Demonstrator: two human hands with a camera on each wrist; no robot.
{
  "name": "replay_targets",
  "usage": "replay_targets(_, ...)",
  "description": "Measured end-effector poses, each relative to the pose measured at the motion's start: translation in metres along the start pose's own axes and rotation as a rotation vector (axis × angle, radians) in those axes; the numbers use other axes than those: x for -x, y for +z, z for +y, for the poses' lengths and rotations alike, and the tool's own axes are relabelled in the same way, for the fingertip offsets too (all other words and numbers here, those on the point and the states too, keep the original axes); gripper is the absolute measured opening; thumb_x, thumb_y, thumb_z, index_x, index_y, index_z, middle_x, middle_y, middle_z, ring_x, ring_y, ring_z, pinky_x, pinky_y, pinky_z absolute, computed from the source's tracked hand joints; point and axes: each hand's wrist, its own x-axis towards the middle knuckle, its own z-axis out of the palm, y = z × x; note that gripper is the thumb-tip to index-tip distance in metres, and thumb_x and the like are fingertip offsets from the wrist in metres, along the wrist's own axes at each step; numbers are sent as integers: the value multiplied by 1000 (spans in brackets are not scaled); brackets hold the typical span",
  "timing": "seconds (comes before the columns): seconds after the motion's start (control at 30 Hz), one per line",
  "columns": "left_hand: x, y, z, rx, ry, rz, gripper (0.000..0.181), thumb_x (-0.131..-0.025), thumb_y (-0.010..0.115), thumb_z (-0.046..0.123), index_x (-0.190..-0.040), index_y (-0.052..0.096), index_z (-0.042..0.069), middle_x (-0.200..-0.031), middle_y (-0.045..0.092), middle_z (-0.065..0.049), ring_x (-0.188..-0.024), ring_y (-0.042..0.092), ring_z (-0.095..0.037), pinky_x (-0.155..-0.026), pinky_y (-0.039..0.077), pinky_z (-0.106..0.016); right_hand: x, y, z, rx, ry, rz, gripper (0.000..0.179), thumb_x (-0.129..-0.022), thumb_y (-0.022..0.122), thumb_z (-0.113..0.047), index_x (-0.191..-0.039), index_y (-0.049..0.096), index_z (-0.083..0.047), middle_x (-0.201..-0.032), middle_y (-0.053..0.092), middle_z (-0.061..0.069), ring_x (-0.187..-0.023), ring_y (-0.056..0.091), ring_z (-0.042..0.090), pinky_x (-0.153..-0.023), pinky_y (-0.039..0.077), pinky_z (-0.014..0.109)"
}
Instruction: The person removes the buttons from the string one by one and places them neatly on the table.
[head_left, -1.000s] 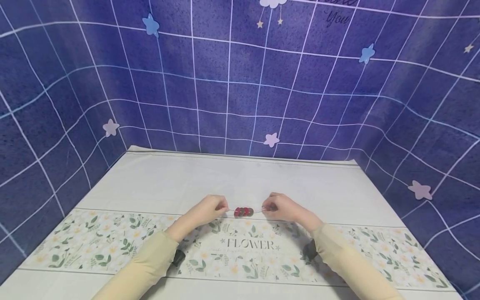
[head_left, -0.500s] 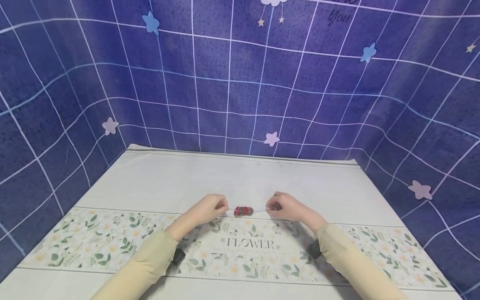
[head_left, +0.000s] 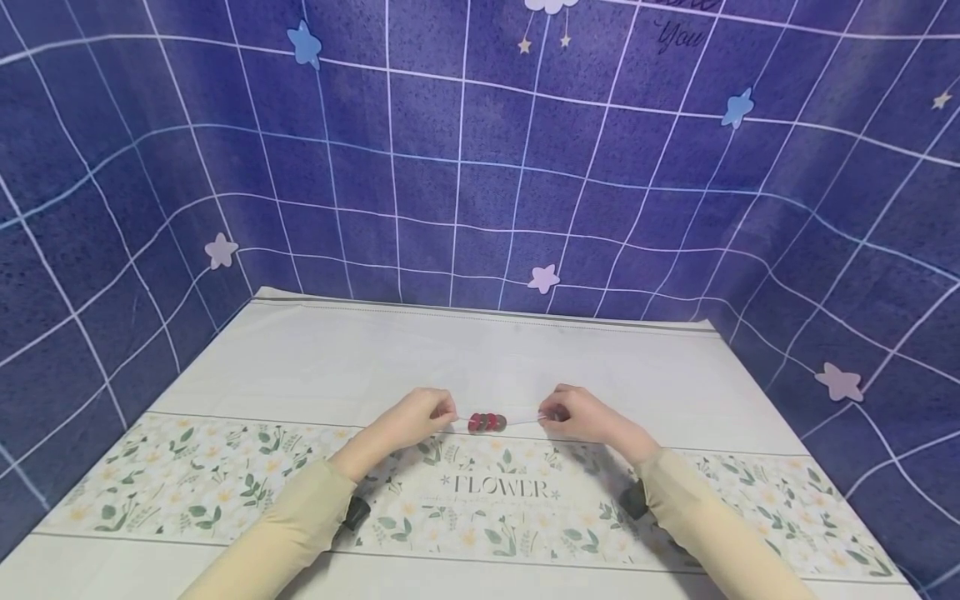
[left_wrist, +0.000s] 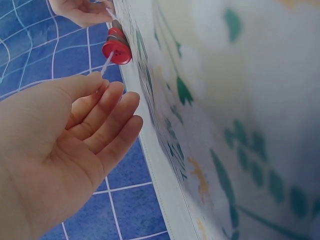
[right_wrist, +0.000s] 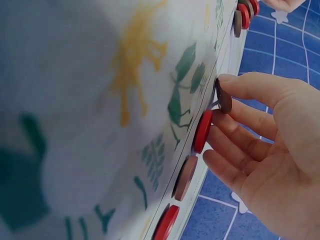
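Several red and brown buttons (head_left: 487, 422) sit close together on a thin white string (head_left: 521, 422), above the tablecloth. At their left my left hand (head_left: 420, 417) pinches the string between thumb and forefinger; its other fingers curve loosely in the left wrist view. To the right, my right hand (head_left: 577, 414) holds a dark brown button (right_wrist: 224, 96) between thumb and finger, and the string runs toward it. Below that hand in the right wrist view stand a red button (right_wrist: 202, 131), a brown button (right_wrist: 185, 177) and another red button (right_wrist: 166, 222), hidden in the head view.
A white tablecloth (head_left: 360, 342) with a flowered band (head_left: 217, 475) lettered FLOWER covers the table. Blue curtains with white grid lines and stars (head_left: 420, 183) enclose its back and sides. Both forearms wear pale sleeves, with a dark wrist device (head_left: 356, 512) under the left cuff.
My right hand has shifted slightly to the right, so more string shows between it and the strung buttons. The left hand and those buttons have stayed almost in place.
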Motion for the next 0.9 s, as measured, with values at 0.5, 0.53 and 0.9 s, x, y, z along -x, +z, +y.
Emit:
replay_targets(0.5,0,1,-1,-1,-38,-4,6,-89,62,21,-84,62,17,-81,64,7,-79,60,-7,-80,52,-32,10,-3,4,4,-145,120,13,-80,66,-9,-90,69,-1,-73,55,1,-64,45,7,-57,42,18)
replay_targets(0.53,0,1,-1,-1,-40,-4,6,-89,62,21,-84,62,17,-81,64,7,-80,60,-8,-81,52,-32,10,-3,5,8,-130,114,14,-80,66,-9,-91,69,-1,-74,56,1,-65,46,7,-58,42,19)
replay_targets(0.9,-1,2,-2,-5,-34,-4,6,-89,63,21,-85,63,17,-83,65,6,-83,61,-9,-84,52,-33,15,-5,11,11,-53,82,15,-82,68,-8,-95,70,-2,-77,59,2,-67,49,9,-61,44,19)
